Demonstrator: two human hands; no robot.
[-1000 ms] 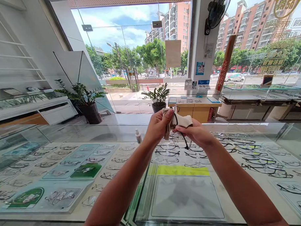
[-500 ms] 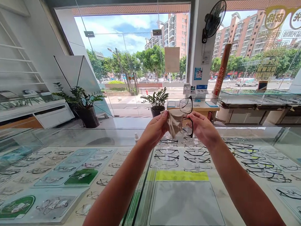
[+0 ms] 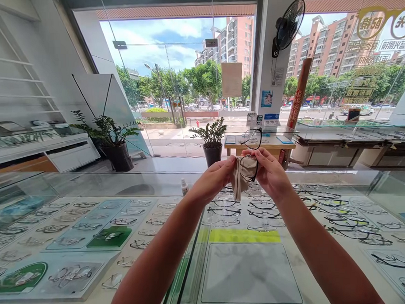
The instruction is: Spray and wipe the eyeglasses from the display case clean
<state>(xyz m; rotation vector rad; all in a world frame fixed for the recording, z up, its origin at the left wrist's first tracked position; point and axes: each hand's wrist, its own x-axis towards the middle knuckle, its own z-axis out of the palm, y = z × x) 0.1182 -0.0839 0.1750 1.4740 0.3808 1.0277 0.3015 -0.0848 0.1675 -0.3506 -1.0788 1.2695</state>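
Above the glass counter, my right hand [image 3: 270, 171] grips a pair of dark-framed eyeglasses [image 3: 261, 139] near the bridge. The glasses are turned on end, one lens above the other. My left hand [image 3: 220, 178] is closed on a beige cleaning cloth [image 3: 237, 182]. The cloth lies against the lower lens and shows through it, with a loose end hanging down. The left fingertips behind the cloth are partly hidden.
Beneath my arms is a glass display counter [image 3: 206, 254] with rows of eyeglasses [image 3: 224, 211] inside. A small spray bottle [image 3: 184, 186] stands on it, left of my hands. Beyond are potted plants [image 3: 211, 140], a wooden table [image 3: 233, 146] and a wall fan [image 3: 289, 25].
My left hand has moved right and slightly down, bringing the cloth onto the lower lens. The glasses have tilted a little, and my right hand has shifted slightly.
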